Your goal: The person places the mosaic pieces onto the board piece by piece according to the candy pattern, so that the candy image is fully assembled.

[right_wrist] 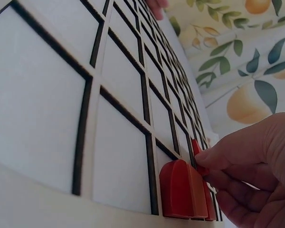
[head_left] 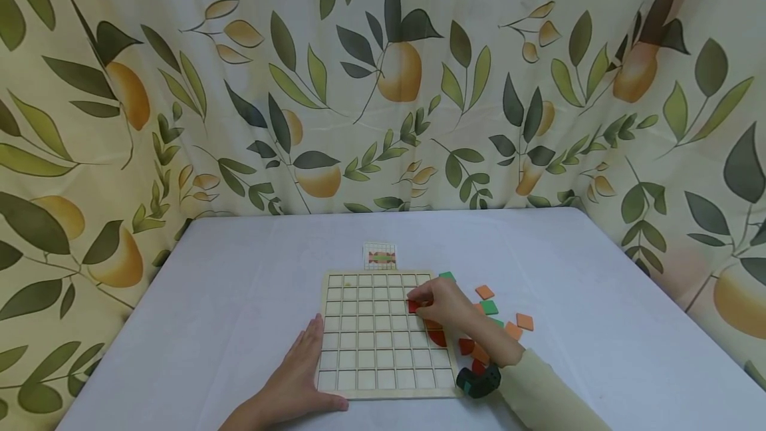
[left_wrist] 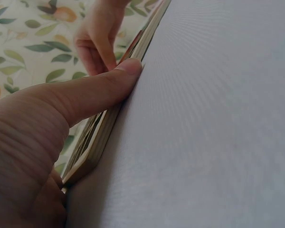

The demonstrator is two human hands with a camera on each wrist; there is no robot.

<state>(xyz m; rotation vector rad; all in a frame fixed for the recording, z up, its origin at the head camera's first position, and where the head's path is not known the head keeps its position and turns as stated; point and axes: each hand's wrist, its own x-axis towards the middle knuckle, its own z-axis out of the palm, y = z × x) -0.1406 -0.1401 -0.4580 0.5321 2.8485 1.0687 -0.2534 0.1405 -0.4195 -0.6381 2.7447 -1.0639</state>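
A wooden grid board (head_left: pixel 366 341) with square cells lies on the table. My left hand (head_left: pixel 302 371) braces its lower-left corner, the straight fingers along the left side and the thumb at the near edge. In the left wrist view that thumb (left_wrist: pixel 97 95) presses on the board's rim. My right hand (head_left: pixel 445 304) pinches a small red tile (head_left: pixel 413 306) between thumb and fingertips over the right-hand cells. Beneath the hand, a rounded red tile (head_left: pixel 437 338) and an orange tile (right_wrist: pixel 196 190) sit in right-edge cells. The right wrist view shows the pinched red tile (right_wrist: pixel 198 156) partly covered by fingers.
Orange, green and red tiles lie loose right of the board, among them an orange tile (head_left: pixel 524 321) and a green tile (head_left: pixel 489 306). A pattern card (head_left: pixel 381 257) lies beyond the board's far edge. A fruit-print curtain (head_left: pixel 383 118) surrounds the white-covered table (head_left: pixel 251 271).
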